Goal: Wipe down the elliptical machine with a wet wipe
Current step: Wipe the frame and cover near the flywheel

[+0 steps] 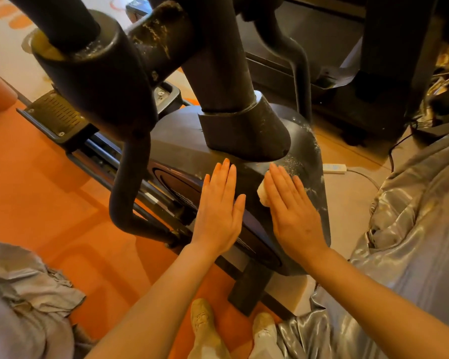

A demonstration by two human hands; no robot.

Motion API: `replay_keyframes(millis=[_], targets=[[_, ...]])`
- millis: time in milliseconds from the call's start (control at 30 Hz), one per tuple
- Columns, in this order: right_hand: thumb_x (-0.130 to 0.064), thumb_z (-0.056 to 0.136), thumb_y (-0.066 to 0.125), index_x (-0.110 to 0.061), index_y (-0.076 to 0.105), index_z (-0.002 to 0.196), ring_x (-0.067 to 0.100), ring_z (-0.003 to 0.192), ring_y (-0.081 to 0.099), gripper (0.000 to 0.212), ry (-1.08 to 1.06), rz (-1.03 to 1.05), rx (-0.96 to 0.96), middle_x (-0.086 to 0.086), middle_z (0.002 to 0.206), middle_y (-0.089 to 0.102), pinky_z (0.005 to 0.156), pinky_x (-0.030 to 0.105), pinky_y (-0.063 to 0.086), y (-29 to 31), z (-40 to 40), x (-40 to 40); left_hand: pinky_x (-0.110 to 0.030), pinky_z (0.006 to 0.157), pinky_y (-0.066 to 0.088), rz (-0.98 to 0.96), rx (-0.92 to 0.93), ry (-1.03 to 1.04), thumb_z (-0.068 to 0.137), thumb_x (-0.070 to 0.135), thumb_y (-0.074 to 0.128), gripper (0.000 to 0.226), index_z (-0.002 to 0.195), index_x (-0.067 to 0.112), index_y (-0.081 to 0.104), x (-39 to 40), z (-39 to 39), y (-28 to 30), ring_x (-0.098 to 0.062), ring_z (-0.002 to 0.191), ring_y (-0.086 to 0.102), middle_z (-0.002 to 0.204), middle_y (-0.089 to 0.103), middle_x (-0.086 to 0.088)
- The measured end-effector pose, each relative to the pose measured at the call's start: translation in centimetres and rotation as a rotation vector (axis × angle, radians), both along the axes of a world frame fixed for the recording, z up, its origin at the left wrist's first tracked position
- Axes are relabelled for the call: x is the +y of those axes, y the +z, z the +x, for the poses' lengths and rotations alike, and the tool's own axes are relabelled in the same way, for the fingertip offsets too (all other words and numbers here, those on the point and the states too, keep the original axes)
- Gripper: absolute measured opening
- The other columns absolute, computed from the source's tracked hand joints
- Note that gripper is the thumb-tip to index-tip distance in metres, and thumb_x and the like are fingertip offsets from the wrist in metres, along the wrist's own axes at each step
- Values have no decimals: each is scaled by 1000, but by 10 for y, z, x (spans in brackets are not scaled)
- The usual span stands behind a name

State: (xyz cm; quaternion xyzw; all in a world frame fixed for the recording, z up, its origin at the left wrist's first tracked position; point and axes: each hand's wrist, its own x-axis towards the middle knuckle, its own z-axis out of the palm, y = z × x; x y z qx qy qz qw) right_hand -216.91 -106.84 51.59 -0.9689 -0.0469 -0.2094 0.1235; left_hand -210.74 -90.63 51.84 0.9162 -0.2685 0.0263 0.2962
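Both hands lie flat: left hand (218, 206) bare on the machine (176, 149), right hand (292, 208) pressing the soft, limp wipe (262, 194), peeking at ten o'clock; best pinned under the palm.

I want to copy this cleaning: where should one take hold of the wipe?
Probably the bunched white edge of the wipe showing beside the right hand, reached from the left. The rest lies flat under that palm against the machine's housing.
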Motion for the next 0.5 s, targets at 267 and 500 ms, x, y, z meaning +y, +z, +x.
replay_keyframes(millis=[267, 500], targets=[[-11, 100, 45, 0, 45, 140, 25, 142, 32, 41, -82, 188, -107, 15, 149, 40, 117, 45, 26, 11, 20, -27, -33, 123, -1, 80, -110, 44, 102, 31, 35, 63, 154, 3, 15, -28, -13, -5, -21, 152, 2, 163, 10, -14], [-12, 100, 41, 0, 34, 145, 25, 147, 19, 47, 127, 266, -15, 16, 155, 27, 120, 40, 19, -2, 3, -28, -36, 123, 0, 121, -199, 37, 103, 30, 31, 60, 153, 2, 13, -30, -12, -12, -26, 151, 6, 162, 11, -17]])
